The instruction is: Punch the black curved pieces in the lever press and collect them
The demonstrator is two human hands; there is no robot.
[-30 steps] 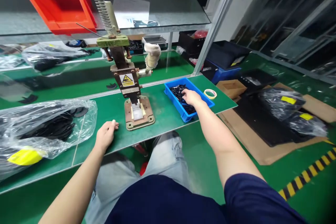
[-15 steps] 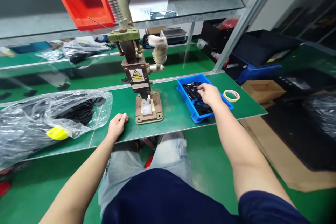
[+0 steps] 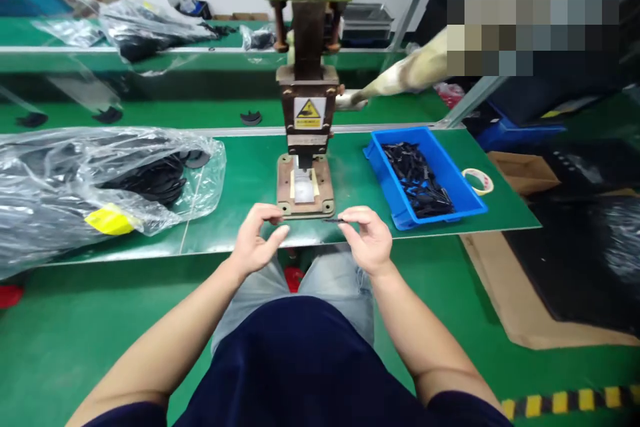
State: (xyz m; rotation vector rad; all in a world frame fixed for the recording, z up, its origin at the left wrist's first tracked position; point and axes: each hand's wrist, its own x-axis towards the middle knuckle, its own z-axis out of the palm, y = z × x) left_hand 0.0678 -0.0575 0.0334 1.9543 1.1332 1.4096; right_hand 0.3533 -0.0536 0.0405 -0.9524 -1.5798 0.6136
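Observation:
Between the thumb and fingers of my right hand (image 3: 369, 237) is a small thin black part (image 3: 331, 220), pointing left. My left hand (image 3: 259, 237) faces it across a gap, thumb and fingers apart, holding nothing. Both hands are at the front of a bench press (image 3: 307, 110) that bears a yellow warning label. Its base plate (image 3: 284, 197) carries a pale block (image 3: 303, 191) under the ram. Right of my right hand, a blue tray (image 3: 463, 193) contains many loose black parts (image 3: 415, 177) like the one I hold.
A clear plastic bag (image 3: 210, 173) of black curved pieces lies at left with a yellow patch (image 3: 110, 219). A tape roll (image 3: 477, 181) sits beside the tray. The press's wrapped handle (image 3: 410, 72) sticks out to the right. Brown cardboard (image 3: 530, 327) lies on the floor.
My right hand has left the blue tray and come to the press front with a black part. My left hand has lifted from the bench edge and moved right, opening. The view has shifted.

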